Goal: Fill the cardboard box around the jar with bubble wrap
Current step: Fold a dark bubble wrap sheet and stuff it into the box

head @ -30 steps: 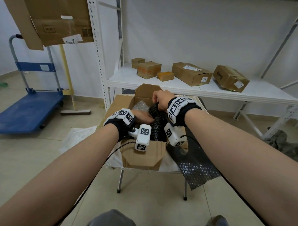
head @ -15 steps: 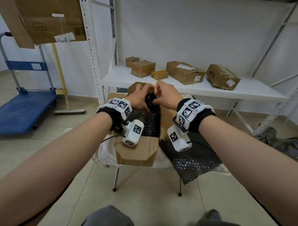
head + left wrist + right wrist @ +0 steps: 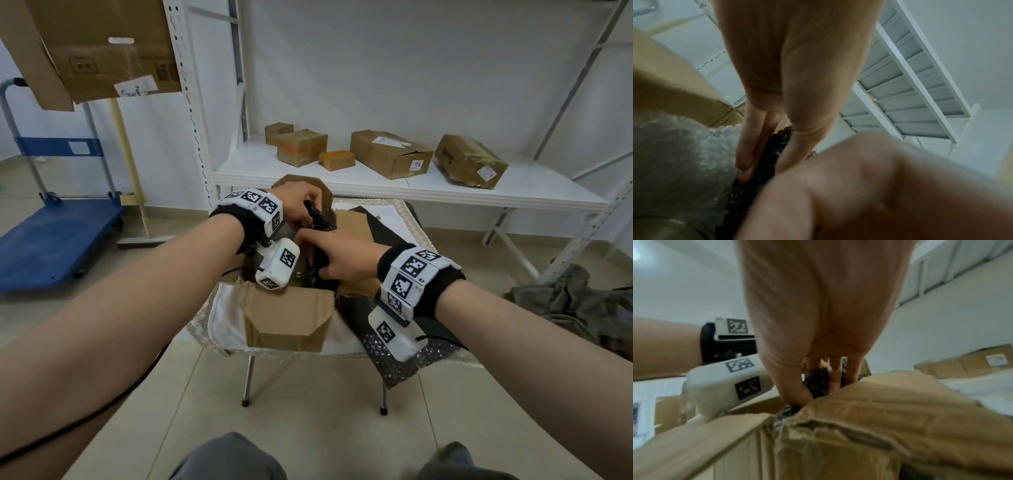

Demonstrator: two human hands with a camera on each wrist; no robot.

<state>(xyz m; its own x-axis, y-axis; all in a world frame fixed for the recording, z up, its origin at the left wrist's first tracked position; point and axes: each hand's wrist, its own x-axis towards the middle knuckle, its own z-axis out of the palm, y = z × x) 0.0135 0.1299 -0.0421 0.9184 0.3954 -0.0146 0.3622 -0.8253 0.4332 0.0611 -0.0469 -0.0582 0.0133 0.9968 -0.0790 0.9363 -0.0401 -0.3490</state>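
An open cardboard box point(image 3: 287, 318) stands on a small cloth-covered table. A rolled strip of black bubble wrap point(image 3: 318, 216) sticks up out of it. My left hand point(image 3: 305, 219) pinches the strip's upper far end between fingers and thumb; the left wrist view shows that pinch on the black wrap point(image 3: 764, 155). My right hand point(image 3: 315, 260) grips the strip lower down, inside the box, as seen in the right wrist view point(image 3: 816, 391). Clear bubble wrap point(image 3: 684, 154) fills the box's left side. The hands and wrist cameras hide the jar.
A loose sheet of black bubble wrap point(image 3: 394, 363) hangs over the table's right front edge. Behind stands a white shelf point(image 3: 376, 192) with several cardboard boxes. A blue trolley point(image 3: 51, 240) is at the left, and a dark cloth heap point(image 3: 575, 305) lies on the floor at right.
My right hand has slid from the top of the black roll down into the box. The left hand stays on the upper end.
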